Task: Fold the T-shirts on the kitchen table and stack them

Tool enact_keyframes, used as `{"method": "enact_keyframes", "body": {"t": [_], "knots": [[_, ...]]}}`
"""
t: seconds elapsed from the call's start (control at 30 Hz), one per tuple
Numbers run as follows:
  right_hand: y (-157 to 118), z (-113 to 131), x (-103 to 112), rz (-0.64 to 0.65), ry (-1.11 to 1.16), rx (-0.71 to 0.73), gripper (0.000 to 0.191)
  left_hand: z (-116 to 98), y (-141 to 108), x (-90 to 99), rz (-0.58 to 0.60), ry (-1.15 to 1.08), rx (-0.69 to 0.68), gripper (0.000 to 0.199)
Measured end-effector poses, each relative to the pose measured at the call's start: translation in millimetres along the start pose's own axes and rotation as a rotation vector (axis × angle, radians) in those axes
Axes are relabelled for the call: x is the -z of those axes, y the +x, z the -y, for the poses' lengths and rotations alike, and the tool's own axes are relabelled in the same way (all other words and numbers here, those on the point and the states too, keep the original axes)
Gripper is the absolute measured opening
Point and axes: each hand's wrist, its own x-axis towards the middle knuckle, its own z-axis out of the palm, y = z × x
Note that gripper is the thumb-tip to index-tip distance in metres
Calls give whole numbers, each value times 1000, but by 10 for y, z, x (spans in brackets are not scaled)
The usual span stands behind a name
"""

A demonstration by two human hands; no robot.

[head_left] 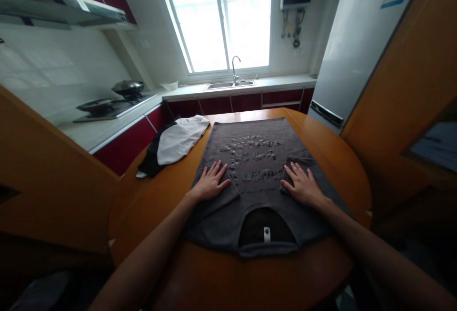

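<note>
A dark grey T-shirt (pixel 257 132) lies spread on the wooden table, its neckline and white label toward me. Raised lettering covers its front. Both sleeves are folded inward over the body. My left hand (pixel 211 181) rests flat on the left sleeve, fingers spread. On the folded right sleeve lies my right hand (pixel 302 185), palm down with its fingers apart. Neither hand grips any fabric.
The round wooden table (pixel 335 159) carries a heap of white clothing (pixel 182 140) and black clothing (pixel 152 156) at its far left. Behind it are a sink (pixel 228 84), a stove with a wok (pixel 128 88), and a fridge (pixel 353 44) at right.
</note>
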Motion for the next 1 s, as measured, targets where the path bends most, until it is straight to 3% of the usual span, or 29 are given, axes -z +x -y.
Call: {"method": "enact_keyframes", "body": {"t": [0.4,0.57,0.67,0.8,0.9,1.0], "knots": [[34,-55,-54,-11,30,7,72,7,6,10,10,-7,0,81],[15,-57,21,-52,122,24,73,0,-3,35,-15,-52,-14,78],[-27,-98,151,-182,231,42,70,30,-36,203,-67,-129,-37,76],[-214,-241,340,-340,388,194,56,60,-224,635,-148,-298,-233,71],[-461,-412,407,-344,449,321,44,3,-498,921,-167,-362,-353,58],[-738,-610,406,-319,445,406,36,-66,-827,989,-131,-375,-415,50]]}}
